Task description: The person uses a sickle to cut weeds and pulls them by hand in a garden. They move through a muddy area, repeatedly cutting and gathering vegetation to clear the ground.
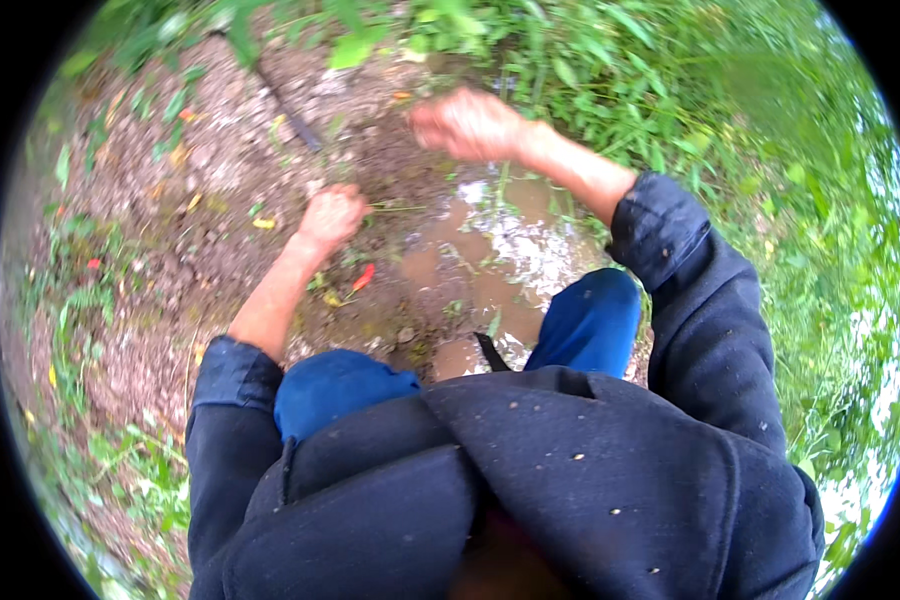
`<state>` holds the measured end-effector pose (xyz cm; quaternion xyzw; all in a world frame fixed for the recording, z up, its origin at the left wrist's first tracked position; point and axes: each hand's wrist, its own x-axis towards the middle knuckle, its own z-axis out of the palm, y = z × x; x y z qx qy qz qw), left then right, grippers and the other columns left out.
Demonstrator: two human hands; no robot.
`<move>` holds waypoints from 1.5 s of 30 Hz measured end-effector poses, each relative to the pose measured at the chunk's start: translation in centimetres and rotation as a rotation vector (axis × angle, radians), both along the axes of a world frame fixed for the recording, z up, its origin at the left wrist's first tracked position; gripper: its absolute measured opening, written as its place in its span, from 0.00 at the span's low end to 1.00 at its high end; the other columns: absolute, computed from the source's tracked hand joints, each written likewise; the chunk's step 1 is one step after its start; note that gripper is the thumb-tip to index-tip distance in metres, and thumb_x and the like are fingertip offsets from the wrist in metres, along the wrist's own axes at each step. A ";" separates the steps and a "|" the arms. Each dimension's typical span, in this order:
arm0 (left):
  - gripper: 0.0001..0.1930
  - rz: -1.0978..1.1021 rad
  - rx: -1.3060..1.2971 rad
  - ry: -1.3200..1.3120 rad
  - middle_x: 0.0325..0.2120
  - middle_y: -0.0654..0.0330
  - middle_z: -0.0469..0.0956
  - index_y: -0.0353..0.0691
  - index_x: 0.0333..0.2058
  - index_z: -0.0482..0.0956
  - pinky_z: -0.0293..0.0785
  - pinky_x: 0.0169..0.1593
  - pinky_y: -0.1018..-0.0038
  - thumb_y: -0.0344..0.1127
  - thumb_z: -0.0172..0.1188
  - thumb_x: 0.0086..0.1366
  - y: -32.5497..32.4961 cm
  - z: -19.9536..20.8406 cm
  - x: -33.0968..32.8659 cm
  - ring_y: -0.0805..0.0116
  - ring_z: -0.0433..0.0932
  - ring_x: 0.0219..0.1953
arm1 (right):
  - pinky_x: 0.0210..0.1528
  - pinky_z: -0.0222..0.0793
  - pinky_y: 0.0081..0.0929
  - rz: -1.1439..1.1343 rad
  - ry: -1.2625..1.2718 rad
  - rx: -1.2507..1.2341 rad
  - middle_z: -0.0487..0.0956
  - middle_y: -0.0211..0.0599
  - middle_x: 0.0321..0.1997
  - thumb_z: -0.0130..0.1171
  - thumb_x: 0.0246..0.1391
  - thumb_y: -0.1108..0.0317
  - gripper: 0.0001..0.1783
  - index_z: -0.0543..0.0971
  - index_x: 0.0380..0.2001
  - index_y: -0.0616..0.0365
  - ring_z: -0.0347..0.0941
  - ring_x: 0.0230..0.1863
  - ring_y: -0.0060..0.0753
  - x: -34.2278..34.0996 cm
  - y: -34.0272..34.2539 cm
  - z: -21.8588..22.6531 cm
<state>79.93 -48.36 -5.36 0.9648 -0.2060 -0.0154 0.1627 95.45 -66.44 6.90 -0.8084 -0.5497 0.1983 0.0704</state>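
Note:
My left hand point(332, 215) is closed low over the brown soil. A thin green stem point(398, 209) sticks out from its fingers to the right. Farther out and to the right, my right hand point(470, 125) is over the muddy ground beside the green weeds. Motion smears its fingers; they look curled, but whether they hold anything does not show. A small, narrow red thing point(363, 278), perhaps a chili pepper or a leaf, lies on the soil just below my left hand.
A muddy puddle point(495, 290) spreads before my knees, in blue trousers point(590, 315). Dense green weeds point(610, 70) grow at the far side and right. A dark stick or tube point(290, 112) lies beyond my left hand. Yellow leaves point(263, 223) dot the soil.

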 end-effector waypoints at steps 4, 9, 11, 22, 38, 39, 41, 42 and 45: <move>0.17 0.382 -0.005 0.210 0.14 0.52 0.71 0.39 0.16 0.72 0.68 0.23 0.66 0.42 0.44 0.56 -1.3 2.8 -0.2 0.56 0.71 0.18 | 0.27 0.68 0.35 0.012 0.073 -0.396 0.72 0.43 0.21 0.40 0.50 0.61 0.12 0.69 0.29 0.55 0.70 0.25 0.42 -3.4 -17.0 -6.2; 0.14 0.422 0.037 0.087 0.15 0.52 0.71 0.38 0.19 0.73 0.67 0.23 0.66 0.41 0.46 0.55 -2.6 5.3 -2.5 0.55 0.71 0.18 | 0.34 0.66 0.40 -0.163 0.194 -0.517 0.72 0.50 0.32 0.41 0.47 0.61 0.17 0.66 0.40 0.56 0.68 0.36 0.47 -5.9 -25.2 -11.6; 0.13 0.397 0.155 0.027 0.15 0.53 0.71 0.38 0.20 0.73 0.67 0.24 0.66 0.40 0.47 0.55 -3.8 5.9 -3.1 0.55 0.71 0.18 | 0.37 0.66 0.37 -0.118 0.128 -0.386 0.67 0.50 0.41 0.41 0.47 0.61 0.21 0.62 0.45 0.56 0.64 0.43 0.48 -5.0 -23.4 -12.4; 0.16 0.808 0.208 0.325 0.19 0.49 0.73 0.39 0.24 0.76 0.68 0.31 0.65 0.46 0.48 0.53 -13.6 9.1 0.1 0.52 0.73 0.25 | 0.27 0.68 0.39 -0.298 -0.566 -0.525 0.70 0.49 0.41 0.41 0.44 0.67 0.23 0.63 0.46 0.59 0.67 0.43 0.40 2.8 -26.4 -19.2; 0.15 0.576 0.285 0.332 0.17 0.50 0.71 0.41 0.21 0.73 0.67 0.28 0.63 0.44 0.44 0.55 -23.8 11.7 3.3 0.53 0.71 0.22 | 0.32 0.63 0.47 -0.290 -0.238 -0.158 0.71 0.49 0.35 0.39 0.43 0.69 0.17 0.67 0.38 0.65 0.68 0.37 0.46 5.8 -28.0 -25.2; 0.14 0.603 0.272 0.344 0.18 0.50 0.72 0.41 0.23 0.74 0.67 0.28 0.63 0.44 0.45 0.54 -25.1 11.8 4.2 0.53 0.71 0.23 | 0.33 0.62 0.48 -0.308 -0.240 -0.167 0.70 0.49 0.37 0.39 0.43 0.69 0.18 0.66 0.39 0.65 0.68 0.38 0.48 6.0 -28.3 -25.9; 0.14 0.572 0.231 0.286 0.18 0.51 0.72 0.41 0.23 0.74 0.67 0.30 0.63 0.44 0.45 0.54 -25.6 9.0 4.5 0.54 0.72 0.24 | 0.34 0.61 0.51 -0.328 -0.202 -0.164 0.69 0.50 0.40 0.38 0.44 0.69 0.19 0.64 0.42 0.65 0.67 0.41 0.50 5.6 -27.9 -25.6; 0.14 0.544 0.214 0.250 0.18 0.52 0.72 0.41 0.23 0.74 0.67 0.30 0.63 0.43 0.45 0.54 -26.1 7.8 4.8 0.54 0.72 0.24 | 0.36 0.60 0.53 -0.341 -0.104 -0.184 0.68 0.52 0.41 0.37 0.44 0.69 0.20 0.63 0.42 0.66 0.66 0.41 0.51 5.3 -27.7 -25.0; 0.11 0.374 0.137 0.431 0.22 0.52 0.73 0.39 0.24 0.74 0.68 0.31 0.64 0.40 0.46 0.53 -28.3 5.1 6.9 0.54 0.72 0.25 | 0.37 0.60 0.50 -0.405 0.053 -0.181 0.68 0.53 0.42 0.37 0.44 0.68 0.19 0.63 0.40 0.69 0.66 0.42 0.49 4.3 -27.4 -22.2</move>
